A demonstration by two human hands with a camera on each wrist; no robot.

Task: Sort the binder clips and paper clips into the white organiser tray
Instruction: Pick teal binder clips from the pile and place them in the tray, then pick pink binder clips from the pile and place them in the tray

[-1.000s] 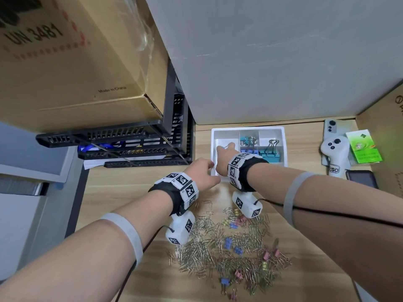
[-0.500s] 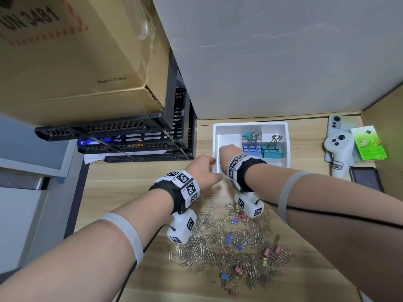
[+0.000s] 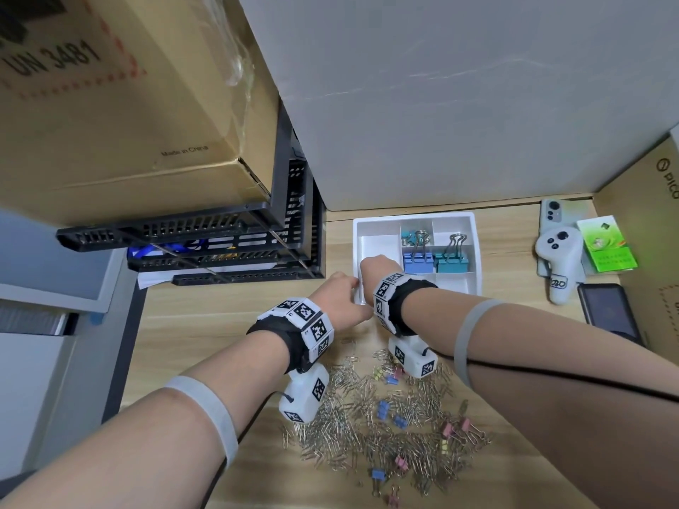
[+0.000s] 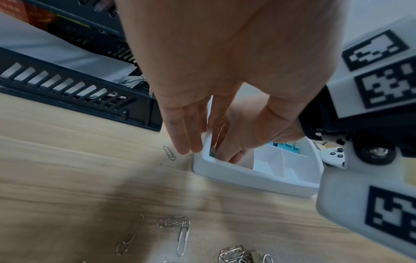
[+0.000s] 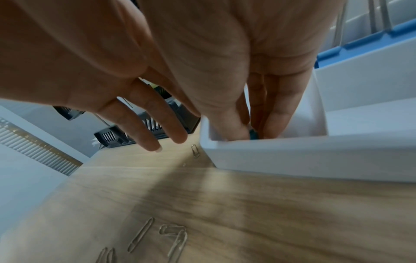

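Observation:
The white organiser tray (image 3: 415, 216) sits at the back of the wooden table. My right hand (image 3: 374, 266) reaches down into its front-left compartment. In the right wrist view the right hand (image 5: 255, 128) pinches a small teal binder clip (image 5: 253, 134) low inside the tray (image 5: 292, 160). My left hand (image 3: 343, 292) rests straight fingers (image 4: 186, 140) against the tray's (image 4: 247, 179) outer left corner. A large blue binder clip (image 3: 418, 261) and a large teal one (image 3: 451, 261) stand in the middle compartments. A pile of paper clips (image 3: 385, 427) mixed with small coloured binder clips lies near me.
Stacked black crates (image 3: 235, 236) under a cardboard box stand close to the tray's left. A white controller (image 3: 558, 259), a green packet (image 3: 606, 247) and a dark phone (image 3: 608, 310) lie right of the tray. A grey wall rises behind. One loose paper clip (image 4: 169, 152) lies by the tray corner.
My right hand has sunk lower into the front-left compartment, and the clip's wire handle no longer shows. The left hand has stayed at the tray corner.

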